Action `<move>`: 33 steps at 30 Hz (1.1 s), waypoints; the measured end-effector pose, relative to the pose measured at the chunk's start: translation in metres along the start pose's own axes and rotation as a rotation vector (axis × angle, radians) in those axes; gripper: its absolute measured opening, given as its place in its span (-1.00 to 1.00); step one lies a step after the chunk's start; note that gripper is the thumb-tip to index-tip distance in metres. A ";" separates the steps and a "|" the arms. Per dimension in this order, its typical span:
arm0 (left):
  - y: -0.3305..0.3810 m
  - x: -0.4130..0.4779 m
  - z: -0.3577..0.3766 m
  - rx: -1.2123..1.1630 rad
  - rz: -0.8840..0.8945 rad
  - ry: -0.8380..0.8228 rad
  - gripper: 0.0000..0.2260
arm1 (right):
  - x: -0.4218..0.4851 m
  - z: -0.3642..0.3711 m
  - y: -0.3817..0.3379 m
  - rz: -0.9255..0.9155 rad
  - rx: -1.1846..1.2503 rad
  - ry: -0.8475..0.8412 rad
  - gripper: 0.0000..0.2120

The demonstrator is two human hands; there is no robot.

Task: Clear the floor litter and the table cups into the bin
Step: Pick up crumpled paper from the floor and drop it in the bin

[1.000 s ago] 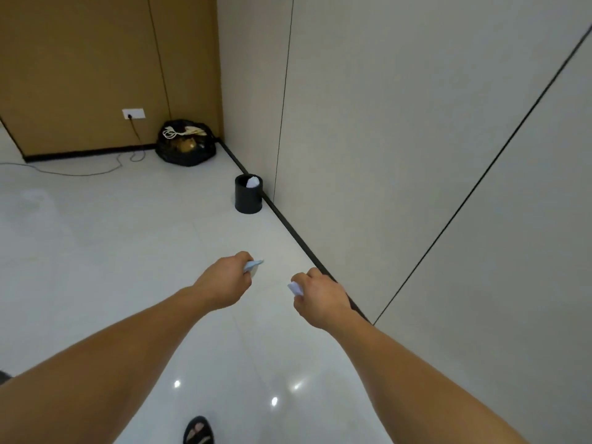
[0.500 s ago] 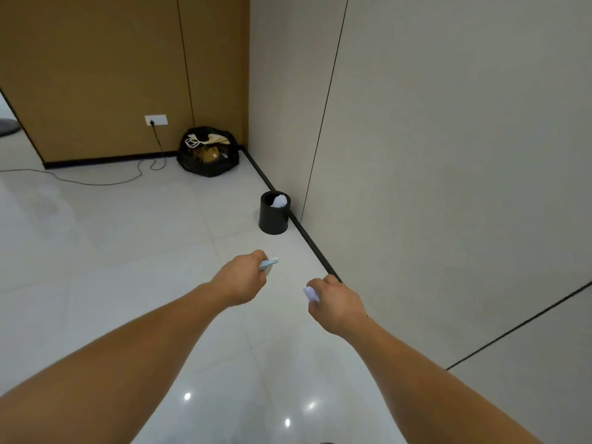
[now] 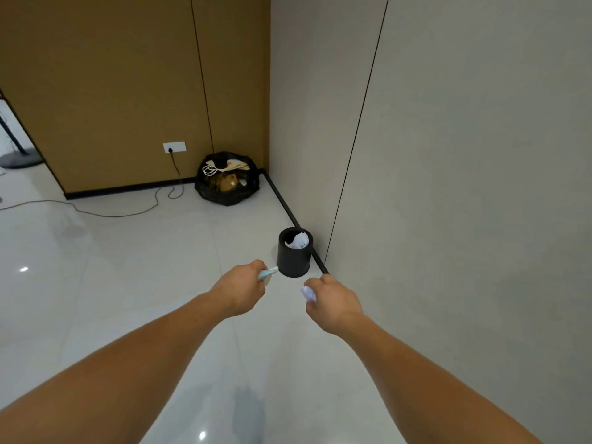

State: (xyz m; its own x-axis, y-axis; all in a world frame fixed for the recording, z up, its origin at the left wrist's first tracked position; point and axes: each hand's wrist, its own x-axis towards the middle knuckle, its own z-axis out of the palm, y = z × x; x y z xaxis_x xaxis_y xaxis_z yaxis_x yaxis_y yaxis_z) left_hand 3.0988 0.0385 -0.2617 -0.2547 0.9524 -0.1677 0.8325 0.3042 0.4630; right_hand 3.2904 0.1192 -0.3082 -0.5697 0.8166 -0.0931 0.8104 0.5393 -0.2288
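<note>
We see the left hand closed around a pale blue scrap of litter, whose flat end pokes out past the thumb toward the bin, and the right hand clenched on a small crumpled white-lilac paper wad that shows only at the knuckle side. We judge that both pieces are pinched at one end and carried ahead of the body so that each can be let go over the opening without a change of hold. The two hands stand apart, level with one another, on either side of the near wall of the black cylindrical bin; the left scrap's tip overlaps the bin's lower wall in this view, though whether it touches we cannot tell. The bin stands upright on the glossy white tile floor, just beside the black skirting of the grey wall panel, and already holds crumpled white paper against its far right side, leaving the left half of the mouth dark and open. To the left the floor is bare, giving free approach; the wall closes off the right. Farther back, a black rubbish bag sits in the corner, with a cable trailing from the wall socket, both well apart from the bin. No table or cups are in view.
</note>
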 end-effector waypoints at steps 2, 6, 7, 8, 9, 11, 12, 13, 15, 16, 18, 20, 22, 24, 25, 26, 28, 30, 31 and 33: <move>-0.001 0.036 -0.007 -0.021 -0.011 0.020 -0.85 | 0.043 -0.012 0.007 -0.025 -0.002 0.014 -0.76; -0.017 0.099 -0.014 -0.012 -0.026 -0.035 -0.83 | 0.114 -0.010 0.013 -0.038 -0.008 -0.035 -0.72; -0.024 0.119 -0.016 -0.015 -0.033 -0.036 -0.83 | 0.133 -0.007 0.014 -0.035 -0.005 -0.051 -0.71; -0.032 0.140 -0.020 -0.019 -0.041 -0.032 -0.83 | 0.154 -0.004 0.014 -0.033 -0.006 -0.067 -0.70; -0.040 0.162 -0.023 -0.022 -0.044 -0.033 -0.83 | 0.176 -0.002 0.015 -0.032 -0.010 -0.083 -0.69; -0.059 0.211 -0.029 -0.020 -0.033 -0.043 -0.83 | 0.223 0.000 0.016 -0.024 -0.022 -0.079 -0.69; -0.067 0.237 -0.033 -0.020 -0.026 -0.049 -0.82 | 0.247 0.000 0.015 -0.011 -0.021 -0.071 -0.69; -0.076 0.263 -0.039 -0.023 -0.017 -0.051 -0.82 | 0.270 0.000 0.015 0.005 -0.017 -0.067 -0.69; -0.088 0.316 -0.056 -0.029 0.004 -0.044 -0.81 | 0.313 -0.006 0.012 0.038 -0.015 -0.068 -0.67; -0.092 0.340 -0.065 -0.030 0.012 -0.046 -0.80 | 0.333 -0.010 0.010 0.050 -0.020 -0.069 -0.66; -0.098 0.386 -0.081 -0.025 0.041 -0.055 -0.80 | 0.371 -0.017 0.007 0.090 -0.002 -0.052 -0.67; -0.099 0.431 -0.095 -0.013 0.076 -0.062 -0.79 | 0.407 -0.026 0.005 0.125 0.023 -0.026 -0.66; -0.096 0.467 -0.103 0.005 0.114 -0.089 -0.80 | 0.433 -0.030 0.007 0.158 0.040 -0.044 -0.65; -0.092 0.503 -0.101 0.021 0.150 -0.128 -0.80 | 0.459 -0.027 0.016 0.183 0.048 -0.076 -0.64; -0.091 0.523 -0.099 0.029 0.161 -0.146 -0.81 | 0.475 -0.026 0.024 0.201 0.050 -0.090 -0.64; -0.089 0.544 -0.098 0.033 0.169 -0.161 -0.81 | 0.492 -0.025 0.032 0.219 0.057 -0.100 -0.64; -0.084 0.585 -0.095 0.047 0.183 -0.176 -0.81 | 0.528 -0.021 0.049 0.235 0.066 -0.111 -0.64; -0.081 0.625 -0.093 0.080 0.189 -0.199 -0.80 | 0.568 -0.017 0.066 0.234 0.067 -0.131 -0.62; -0.080 0.644 -0.091 0.091 0.188 -0.213 -0.80 | 0.588 -0.015 0.073 0.234 0.083 -0.138 -0.62; -0.077 0.683 -0.091 0.110 0.182 -0.237 -0.80 | 0.631 -0.012 0.090 0.225 0.109 -0.133 -0.62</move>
State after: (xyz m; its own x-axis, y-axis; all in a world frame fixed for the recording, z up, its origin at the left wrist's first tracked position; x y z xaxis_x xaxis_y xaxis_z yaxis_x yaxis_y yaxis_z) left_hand 2.8156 0.6677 -0.3332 0.0144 0.9553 -0.2953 0.9055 0.1128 0.4092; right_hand 3.0051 0.6856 -0.3757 -0.3956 0.8754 -0.2779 0.9033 0.3162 -0.2898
